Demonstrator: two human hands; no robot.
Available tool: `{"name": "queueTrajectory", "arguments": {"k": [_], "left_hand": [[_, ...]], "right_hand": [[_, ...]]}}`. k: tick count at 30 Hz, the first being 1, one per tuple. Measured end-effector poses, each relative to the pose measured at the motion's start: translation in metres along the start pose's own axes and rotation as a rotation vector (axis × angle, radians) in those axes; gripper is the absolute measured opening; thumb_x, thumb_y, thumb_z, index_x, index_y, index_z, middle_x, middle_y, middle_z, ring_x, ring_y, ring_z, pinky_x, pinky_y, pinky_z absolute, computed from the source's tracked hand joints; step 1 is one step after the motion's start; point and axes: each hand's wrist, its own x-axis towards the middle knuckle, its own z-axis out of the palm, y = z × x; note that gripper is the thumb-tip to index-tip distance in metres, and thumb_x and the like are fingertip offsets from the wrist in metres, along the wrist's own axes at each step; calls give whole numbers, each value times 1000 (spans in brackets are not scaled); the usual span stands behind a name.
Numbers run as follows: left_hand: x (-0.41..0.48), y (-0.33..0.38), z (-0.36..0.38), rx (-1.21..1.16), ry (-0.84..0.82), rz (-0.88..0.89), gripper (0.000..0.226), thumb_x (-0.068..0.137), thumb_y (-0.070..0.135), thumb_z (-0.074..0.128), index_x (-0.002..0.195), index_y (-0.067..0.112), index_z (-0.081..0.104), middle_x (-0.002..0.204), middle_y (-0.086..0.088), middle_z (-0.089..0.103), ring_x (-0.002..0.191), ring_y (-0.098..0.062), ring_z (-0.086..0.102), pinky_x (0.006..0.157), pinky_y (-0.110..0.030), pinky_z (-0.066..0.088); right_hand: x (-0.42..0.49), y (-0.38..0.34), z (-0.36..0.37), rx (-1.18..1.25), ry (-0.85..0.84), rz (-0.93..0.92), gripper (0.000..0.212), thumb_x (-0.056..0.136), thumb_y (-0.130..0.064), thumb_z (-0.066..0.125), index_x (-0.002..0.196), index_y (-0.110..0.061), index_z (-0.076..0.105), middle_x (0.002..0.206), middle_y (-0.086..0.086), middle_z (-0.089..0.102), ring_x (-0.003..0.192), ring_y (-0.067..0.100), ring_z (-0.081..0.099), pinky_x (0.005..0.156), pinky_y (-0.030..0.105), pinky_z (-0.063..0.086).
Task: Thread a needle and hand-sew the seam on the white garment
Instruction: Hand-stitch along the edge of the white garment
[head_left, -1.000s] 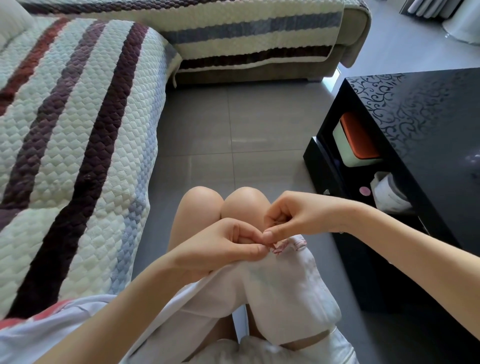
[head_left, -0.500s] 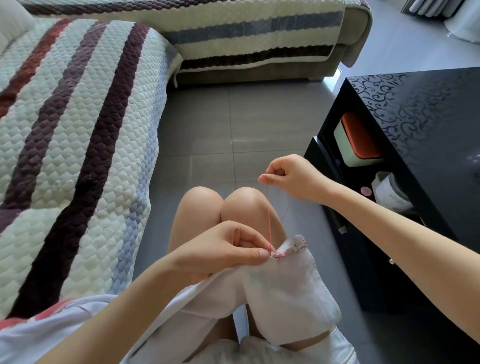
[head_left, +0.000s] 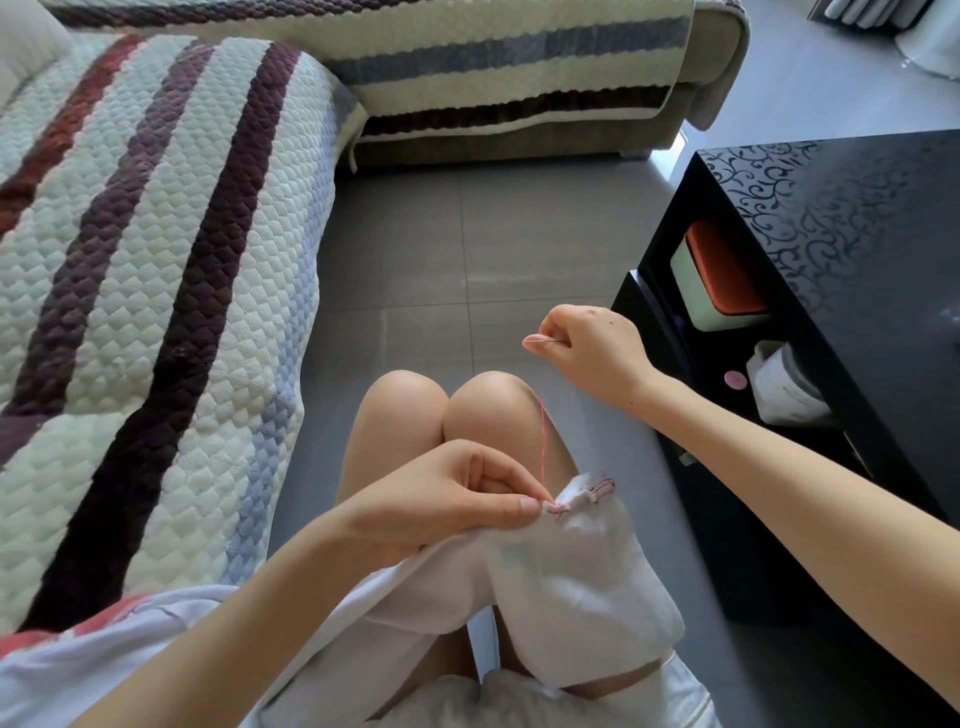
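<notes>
Currently right hand pinches needle far-right of the knees, thread runs down to the seam left hand pinches on the lap-draped white garment; overpulling likely puckers the seam or snaps the thread.

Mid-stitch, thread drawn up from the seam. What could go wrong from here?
1. The right hand pinches the needle, and the pink thread runs up to it from the seam. A harder pull could pucker the white garment or snap the thread.
2. The left hand pinches the garment right at the seam, so the next needle pass might prick a fingertip.
</notes>
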Motion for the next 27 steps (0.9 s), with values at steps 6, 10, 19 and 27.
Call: {"name": "queueTrajectory", "arguments": {"k": [6,10,19,27], "left_hand": [[-2,-3,-6,-35,38,22,8,86,10,67,86,14,74,87,-1,74,82,-5,66,78,-14,50],[-2,-4,-10,-18,53,33,13,81,19,68,90,13,75,93,-9,73,90,-12,64,85,-21,49],[-8,-5,-10,295,106,-41,15,82,26,76,86,11,72,71,5,68,67,-4,59,64,-16,43],[-9,-8,-6,350,235,13,8,75,18,82,73,13,76,72,-10,71,65,-10,59,65,-25,48]], "right_hand": [[-56,-13,-31,562,-367,-175,43,83,-55,64,81,-13,73,56,14,50,52,9,36,50,27,28],[-91,-10,-37,569,-611,-191,38,79,-56,63,80,-20,73,54,7,42,51,11,35,49,29,27],[-109,-2,-57,735,-626,-38,27,82,-25,73,56,-24,65,49,-9,43,48,5,34,49,14,26],[-114,3,-63,657,-634,45,27,81,-12,73,63,3,61,47,-7,38,49,6,30,49,16,23]]}}
